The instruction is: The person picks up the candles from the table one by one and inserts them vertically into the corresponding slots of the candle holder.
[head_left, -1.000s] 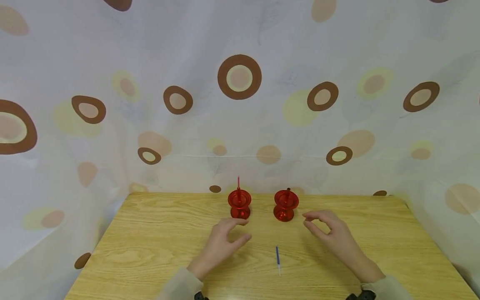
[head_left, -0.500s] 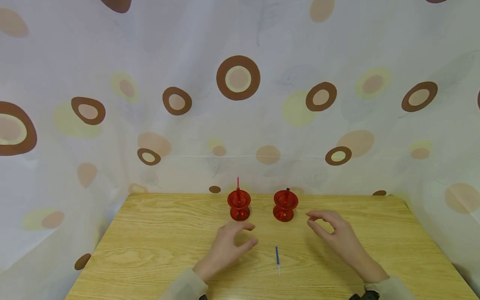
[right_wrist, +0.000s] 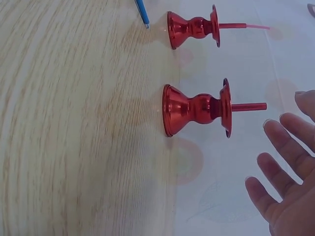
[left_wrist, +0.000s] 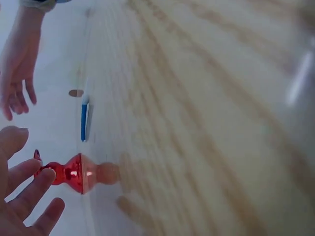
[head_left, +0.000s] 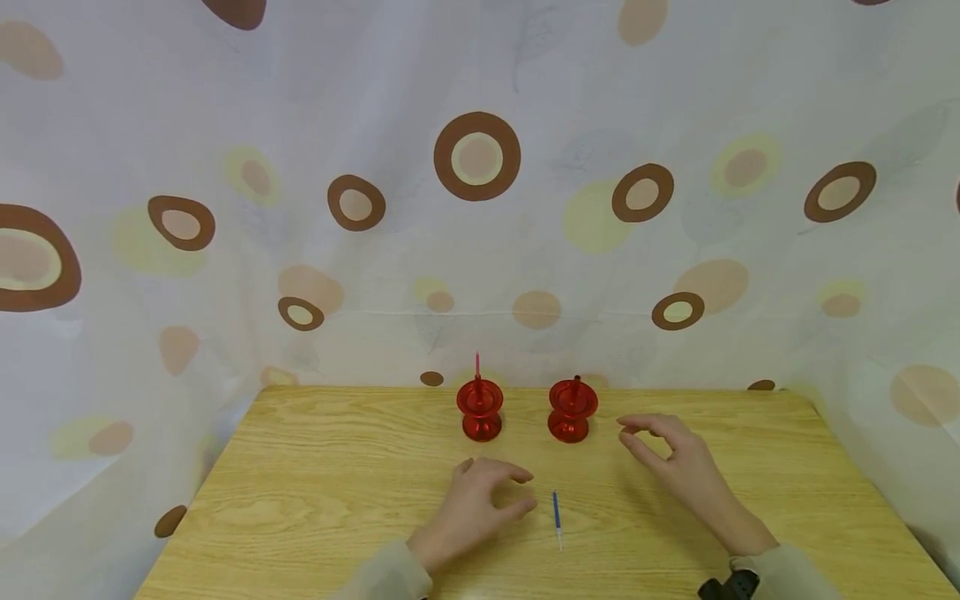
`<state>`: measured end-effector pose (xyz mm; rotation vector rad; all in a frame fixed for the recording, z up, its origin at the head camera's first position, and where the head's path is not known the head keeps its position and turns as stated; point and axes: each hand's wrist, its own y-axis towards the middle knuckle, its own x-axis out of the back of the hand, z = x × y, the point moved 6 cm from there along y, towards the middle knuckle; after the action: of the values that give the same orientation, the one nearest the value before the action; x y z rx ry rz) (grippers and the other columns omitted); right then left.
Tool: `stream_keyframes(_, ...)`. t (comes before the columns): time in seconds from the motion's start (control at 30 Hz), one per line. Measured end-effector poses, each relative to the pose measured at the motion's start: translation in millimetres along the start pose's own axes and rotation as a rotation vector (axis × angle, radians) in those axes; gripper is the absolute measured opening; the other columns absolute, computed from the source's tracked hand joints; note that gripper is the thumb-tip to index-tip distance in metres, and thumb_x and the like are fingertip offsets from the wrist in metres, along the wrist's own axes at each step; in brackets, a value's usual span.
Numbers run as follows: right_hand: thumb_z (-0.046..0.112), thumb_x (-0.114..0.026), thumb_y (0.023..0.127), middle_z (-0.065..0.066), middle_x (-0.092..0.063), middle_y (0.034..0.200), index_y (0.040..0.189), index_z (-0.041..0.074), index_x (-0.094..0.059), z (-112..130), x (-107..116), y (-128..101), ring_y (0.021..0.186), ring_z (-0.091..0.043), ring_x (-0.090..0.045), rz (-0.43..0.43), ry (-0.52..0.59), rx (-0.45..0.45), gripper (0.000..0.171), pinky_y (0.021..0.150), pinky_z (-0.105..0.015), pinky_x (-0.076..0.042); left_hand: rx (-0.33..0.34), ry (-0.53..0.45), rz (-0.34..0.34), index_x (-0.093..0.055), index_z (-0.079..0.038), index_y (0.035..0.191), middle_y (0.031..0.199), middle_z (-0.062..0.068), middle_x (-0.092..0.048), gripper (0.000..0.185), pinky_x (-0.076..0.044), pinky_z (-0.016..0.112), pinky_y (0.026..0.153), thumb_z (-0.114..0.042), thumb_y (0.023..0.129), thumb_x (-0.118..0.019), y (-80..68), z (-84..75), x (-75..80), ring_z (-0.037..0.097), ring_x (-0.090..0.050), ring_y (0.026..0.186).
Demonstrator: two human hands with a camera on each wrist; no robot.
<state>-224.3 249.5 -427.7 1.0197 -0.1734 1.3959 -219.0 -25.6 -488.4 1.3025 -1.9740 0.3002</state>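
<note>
Two shiny red candle holders stand upright at the back of the table. A thin pink candle [head_left: 477,364] rises from the left holder [head_left: 481,410]; the right holder [head_left: 572,410] has only its bare red stem [right_wrist: 249,106]. A small blue candle with a white end [head_left: 557,510] lies on the wood in front of them. Just left of it hovers my left hand [head_left: 480,504], thumb and forefinger apart with nothing between them. My right hand [head_left: 678,462] hangs in the air right of the right holder, fingers loosely bent and holding nothing.
The wooden table [head_left: 322,467] reaches back to a pale curtain [head_left: 390,267] with brown and cream ovals, which also hangs at both sides. A dark band [head_left: 729,586] is on the right wrist.
My left hand has moved from in front of the left holder toward me and to the right, closer to the blue candle. My right hand has drifted slightly right. Holders and candles stay put.
</note>
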Motion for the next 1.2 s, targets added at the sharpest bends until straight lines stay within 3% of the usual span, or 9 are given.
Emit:
stream_keyframes(0.33, 0.014, -0.073, 0.099, 0.002, -0.074, 0.111, 0.120, 0.015, -0.076, -4.1, 0.9, 8.4, 0.105, -0.008, -0.061, 0.016, 0.016, -0.040, 0.021, 0.086, -0.015, -0.048, 0.010, 0.036, 0.024, -0.078, -0.021, 0.115, 0.115, -0.016, -0.072, 0.027, -0.028, 0.071, 0.111, -0.039, 0.094, -0.078, -0.3, -8.2, -13.7, 0.007, -0.058, 0.111)
stream_keyframes(0.67, 0.014, -0.075, 0.098, 0.001, -0.074, 0.111, 0.120, 0.012, -0.076, -10.9, -5.6, 16.0, 0.107, -0.014, -0.061, 0.010, 0.007, -0.031, 0.023, 0.087, -0.016, -0.048, 0.040, 0.076, 0.039, -0.078, -0.022, 0.112, 0.102, -0.019, -0.071, 0.026, -0.031, 0.070, 0.107, -0.040, 0.094, -0.078, 1.1, -9.7, -21.8, 0.005, -0.057, 0.101)
stream_keyframes(0.87, 0.019, -0.073, 0.100, -0.002, -0.074, 0.115, 0.123, 0.011, -0.075, -19.5, -13.7, 23.0, 0.111, -0.024, -0.063, 0.033, 0.021, -0.077, 0.025, 0.089, -0.038, -0.054, 0.066, 0.081, 0.055, -0.079, -0.024, 0.108, 0.097, -0.021, -0.071, 0.023, -0.030, 0.072, 0.105, -0.040, 0.091, -0.081, 2.3, -11.1, -26.1, 0.004, -0.057, 0.097)
stream_keyframes(1.2, 0.016, -0.075, 0.098, -0.014, -0.072, 0.124, 0.124, 0.003, -0.073, -33.6, -31.6, 41.0, 0.114, -0.036, -0.062, 0.059, 0.119, -0.070, 0.029, 0.097, -0.055, -0.051, 0.092, 0.095, 0.035, -0.080, -0.022, 0.105, 0.098, -0.018, -0.073, 0.025, -0.029, 0.077, 0.105, -0.039, 0.087, -0.085, 6.0, -12.7, -33.9, 0.007, -0.056, 0.095)
